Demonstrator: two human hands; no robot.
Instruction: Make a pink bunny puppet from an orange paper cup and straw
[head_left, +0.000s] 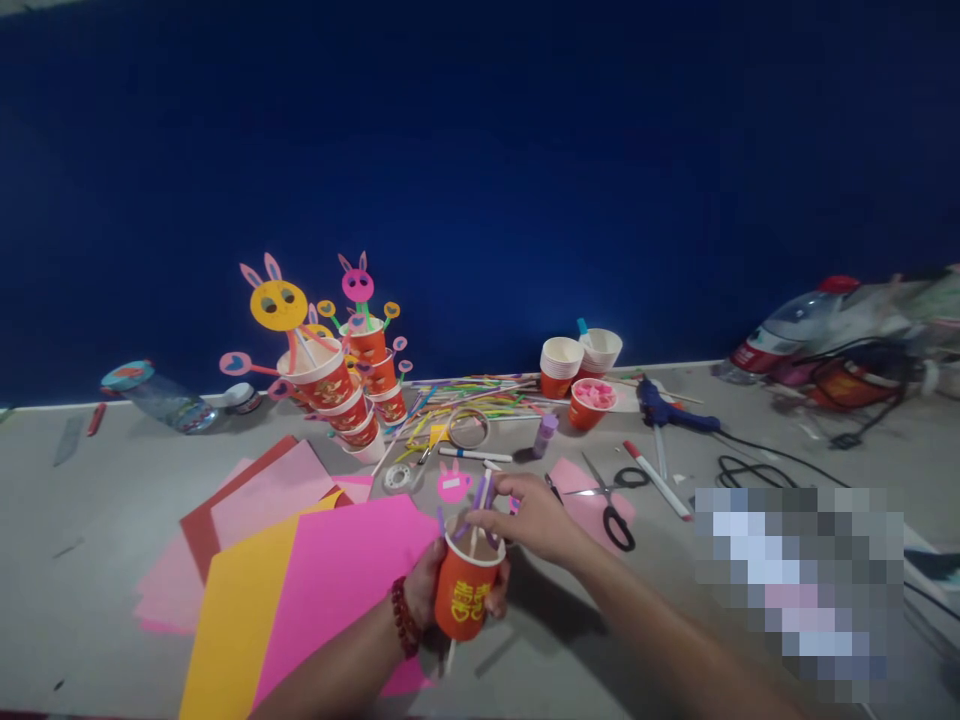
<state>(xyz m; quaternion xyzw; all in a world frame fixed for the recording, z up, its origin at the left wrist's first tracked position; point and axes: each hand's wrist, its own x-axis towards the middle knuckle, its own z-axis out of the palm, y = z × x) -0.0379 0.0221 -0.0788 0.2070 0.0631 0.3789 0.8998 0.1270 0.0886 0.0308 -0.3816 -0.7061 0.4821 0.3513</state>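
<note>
My left hand (429, 583) is wrapped round a red paper cup (469, 590) with yellow lettering, held upright above the table. A wooden stick pokes out below the cup's base. At the cup's mouth, the fingers of my right hand (525, 512) pinch purple pipe cleaners (480, 500) beside a pale stick rising from inside. Just beyond the cup lies a pink paper rabbit head (453, 484) with a white strip on it. Part of another small pink cutout is hidden behind my right fingers.
Coloured paper sheets (337, 570) spread at left, below stacked cups with rabbit figures (322, 380). Scissors (616, 505), a marker (656, 480) and a blue glue gun (667, 410) with its cord lie at right. Loose pipe cleaners (472, 395) and paper cups (561, 365) line the back.
</note>
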